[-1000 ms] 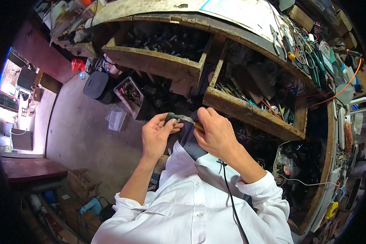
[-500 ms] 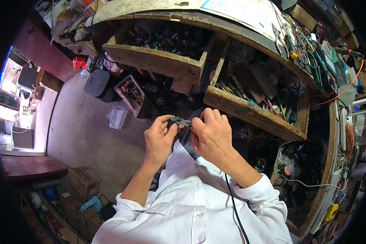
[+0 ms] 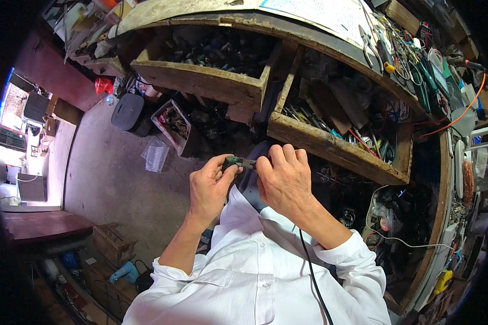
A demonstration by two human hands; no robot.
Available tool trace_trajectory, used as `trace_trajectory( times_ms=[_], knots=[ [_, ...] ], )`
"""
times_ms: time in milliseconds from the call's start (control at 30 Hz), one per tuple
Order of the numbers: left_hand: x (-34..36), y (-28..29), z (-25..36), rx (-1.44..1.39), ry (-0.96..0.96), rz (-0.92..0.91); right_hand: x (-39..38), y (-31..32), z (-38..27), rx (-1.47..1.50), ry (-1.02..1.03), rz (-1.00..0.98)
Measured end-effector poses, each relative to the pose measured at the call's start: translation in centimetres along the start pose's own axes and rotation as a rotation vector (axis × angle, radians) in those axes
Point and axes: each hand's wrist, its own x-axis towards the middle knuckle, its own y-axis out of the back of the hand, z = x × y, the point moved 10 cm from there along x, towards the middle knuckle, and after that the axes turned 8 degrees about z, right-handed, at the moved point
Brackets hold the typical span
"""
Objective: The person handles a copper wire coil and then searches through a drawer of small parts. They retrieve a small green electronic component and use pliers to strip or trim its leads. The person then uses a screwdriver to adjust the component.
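Observation:
In front of my shirt, a small part (image 3: 246, 162) with a dark green end and a greyish metal-looking middle is held level between my hands. Its exact kind cannot be made out. My left hand (image 3: 207, 187) pinches the green end between thumb and fingers. From the other side my right hand (image 3: 283, 177) is closed at the part's right end, with the back of the hand toward me. Those fingertips, and whatever else they grip, are hidden.
Two open wooden drawers jut out ahead: one (image 3: 200, 81) with small dark pieces, one (image 3: 336, 146) with hand tools. Pliers (image 3: 370, 49) lie on the cluttered bench. A black bin (image 3: 128, 112) and a scrap box (image 3: 176, 142) stand on the floor. A black cord (image 3: 312, 271) hangs down my shirt.
My hands stay almost in place on the part, which has turned slightly between the fingers. The surroundings shift a little with my head.

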Motion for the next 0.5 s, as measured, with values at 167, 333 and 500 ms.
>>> trace_trajectory(
  times_ms=[167, 333, 500],
  knots=[
    [-0.2, -0.4, -0.1, -0.014, 0.043, -0.017, -0.3, -0.2, 0.2, 0.007, 0.007, -0.029],
    [-0.6, -0.3, 1.4, 0.152, -0.095, -0.002, -0.7, -0.7, 0.1, -0.059, 0.037, -0.043],
    [-0.6, 0.2, 0.6, 0.022, -0.052, 0.045, -1.8, -2.1, 1.2, 0.093, -0.119, -0.136]
  ],
)
